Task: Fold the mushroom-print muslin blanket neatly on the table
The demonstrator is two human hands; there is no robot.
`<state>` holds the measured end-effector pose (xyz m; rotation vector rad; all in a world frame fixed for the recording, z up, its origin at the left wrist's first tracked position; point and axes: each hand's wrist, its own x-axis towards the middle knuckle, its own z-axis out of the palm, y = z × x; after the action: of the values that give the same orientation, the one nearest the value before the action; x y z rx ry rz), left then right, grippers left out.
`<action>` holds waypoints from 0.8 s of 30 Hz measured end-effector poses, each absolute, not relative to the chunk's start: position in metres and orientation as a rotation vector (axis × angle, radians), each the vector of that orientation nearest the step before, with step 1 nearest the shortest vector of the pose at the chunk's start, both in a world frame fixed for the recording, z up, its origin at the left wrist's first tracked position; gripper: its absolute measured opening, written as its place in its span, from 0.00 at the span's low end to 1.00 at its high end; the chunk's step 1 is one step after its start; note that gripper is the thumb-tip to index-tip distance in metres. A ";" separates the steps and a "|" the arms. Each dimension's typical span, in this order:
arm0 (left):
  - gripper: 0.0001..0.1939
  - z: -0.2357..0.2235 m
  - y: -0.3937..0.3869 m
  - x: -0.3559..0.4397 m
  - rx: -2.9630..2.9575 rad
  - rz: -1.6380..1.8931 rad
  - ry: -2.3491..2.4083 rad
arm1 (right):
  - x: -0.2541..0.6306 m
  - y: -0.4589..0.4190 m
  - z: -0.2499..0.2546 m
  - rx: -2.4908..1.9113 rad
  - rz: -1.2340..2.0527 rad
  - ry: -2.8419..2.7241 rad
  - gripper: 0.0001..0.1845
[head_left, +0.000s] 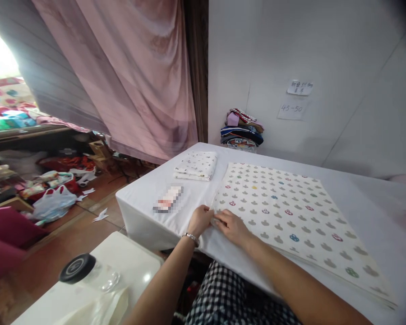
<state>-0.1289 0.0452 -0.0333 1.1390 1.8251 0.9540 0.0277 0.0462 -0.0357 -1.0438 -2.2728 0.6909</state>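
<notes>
Through the head camera, I'm seeing the patterned cloth (280,203) lying flat on the white-covered table (186,216), its broad print of grey shapes and a few coloured ones spreading to the right of both hands. My left hand (200,220) is narrowing its fingers on the cloth's near left corner, and a bracelet (191,238) is circling that wrist. My right hand (232,227) is pinching the same corner just beside it, thumb and fingers drawn together, the fingertips of both hands almost meeting. Beyond the left hand, a blurred-out item (169,199) is lying on the table, and a folded cloth (196,165) is resting farther back. A stack of fabrics (242,131) is sitting against the wall (270,45). Lower left, a clear container with a black lid (77,268) is lying tilted on a white side table (135,253).
</notes>
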 end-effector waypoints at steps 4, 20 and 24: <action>0.09 -0.033 0.042 -0.130 1.578 0.683 2.161 | 0.056 0.051 -0.040 -1.155 0.585 -2.263 0.12; 0.20 -0.028 0.079 -0.130 1.478 0.632 2.115 | 0.096 0.093 -0.037 -1.189 0.453 -2.422 0.20; 0.17 -0.027 0.113 -0.130 1.405 0.687 2.060 | 0.092 0.092 -0.057 -1.292 0.430 -2.615 0.27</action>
<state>-0.1302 0.1127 -0.0268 1.4049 2.0600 0.6874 0.0920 0.0923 -0.0572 -1.2917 -2.6155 0.4303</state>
